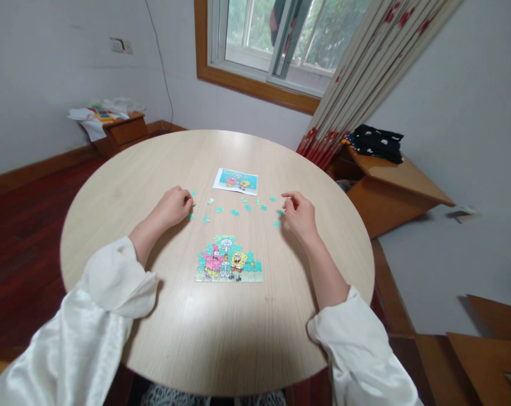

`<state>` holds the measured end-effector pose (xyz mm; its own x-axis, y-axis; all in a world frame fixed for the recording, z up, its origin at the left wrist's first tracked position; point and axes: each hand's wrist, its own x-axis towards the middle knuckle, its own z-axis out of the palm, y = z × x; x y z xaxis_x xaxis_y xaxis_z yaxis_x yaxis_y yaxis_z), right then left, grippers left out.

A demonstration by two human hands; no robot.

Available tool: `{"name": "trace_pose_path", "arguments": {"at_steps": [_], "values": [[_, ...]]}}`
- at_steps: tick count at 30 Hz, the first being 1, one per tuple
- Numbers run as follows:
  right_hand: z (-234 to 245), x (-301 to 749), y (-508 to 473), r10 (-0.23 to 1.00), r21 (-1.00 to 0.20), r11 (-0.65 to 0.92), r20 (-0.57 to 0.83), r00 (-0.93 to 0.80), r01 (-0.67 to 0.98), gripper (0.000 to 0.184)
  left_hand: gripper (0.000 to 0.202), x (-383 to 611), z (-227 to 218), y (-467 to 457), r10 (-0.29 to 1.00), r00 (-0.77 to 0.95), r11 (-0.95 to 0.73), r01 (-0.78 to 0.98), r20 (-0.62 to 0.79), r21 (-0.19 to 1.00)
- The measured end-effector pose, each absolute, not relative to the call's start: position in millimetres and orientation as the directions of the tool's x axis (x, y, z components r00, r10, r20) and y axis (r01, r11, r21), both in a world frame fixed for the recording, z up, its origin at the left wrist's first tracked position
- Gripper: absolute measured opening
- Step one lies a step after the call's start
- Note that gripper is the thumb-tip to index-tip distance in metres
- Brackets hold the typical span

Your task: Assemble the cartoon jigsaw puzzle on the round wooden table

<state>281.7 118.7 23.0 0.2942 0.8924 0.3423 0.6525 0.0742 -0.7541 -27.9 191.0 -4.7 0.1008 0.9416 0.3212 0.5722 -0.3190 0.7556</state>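
Note:
A partly assembled cartoon jigsaw puzzle (229, 260) lies on the round wooden table (196, 338) in front of me. Beyond it, several loose teal pieces (235, 212) are scattered in a row, and a printed reference picture (236, 181) lies farther back. My left hand (173, 206) rests on the table at the left end of the loose pieces, fingers curled shut, with a small piece at its fingertips. My right hand (298, 213) is at the right end, fingers pinched together beside a teal piece (280, 213).
A low wooden cabinet (124, 132) piled with papers stands by the left wall. At the right a slanted wooden desk (391, 180) carries dark spotted cloth (376, 142), beside a striped curtain (365, 73) and a window (281, 39).

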Motion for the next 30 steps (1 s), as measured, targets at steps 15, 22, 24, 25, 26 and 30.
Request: {"name": "trace_pose_path", "arguments": {"at_steps": [15,22,24,25,26,30], "values": [[19.6,206.5,99.9,0.996,-0.999,0.014,0.018,-0.083,-0.052,0.022,0.018,43.9,5.3,127.5,0.544,0.528,-0.839,0.350,0.652,0.417],[24.1,233.9,105.3,0.981,-0.992,-0.061,-0.079,-0.175,0.106,0.017,0.013,35.0,11.3,131.6,0.607,0.348,-0.788,0.381,0.714,0.484],[28.4,243.4,104.2,0.952,-0.968,-0.062,-0.131,-0.275,0.245,0.016,0.015,31.1,13.3,135.5,0.664,0.300,-0.740,0.399,0.685,0.542],[30.2,246.7,103.2,0.936,-0.952,-0.045,-0.147,-0.321,0.303,0.013,0.016,29.5,14.1,137.3,0.695,0.296,-0.714,0.399,0.656,0.576],[31.6,248.7,102.1,0.918,-0.936,-0.021,-0.157,-0.363,0.350,0.011,0.016,28.4,14.7,138.7,0.725,0.311,-0.687,0.390,0.614,0.614],[31.8,246.6,98.1,0.857,-0.892,0.067,-0.178,-0.483,0.448,0.013,0.016,28.8,16.1,138.6,0.794,0.466,-0.563,0.325,0.389,0.760]]}}
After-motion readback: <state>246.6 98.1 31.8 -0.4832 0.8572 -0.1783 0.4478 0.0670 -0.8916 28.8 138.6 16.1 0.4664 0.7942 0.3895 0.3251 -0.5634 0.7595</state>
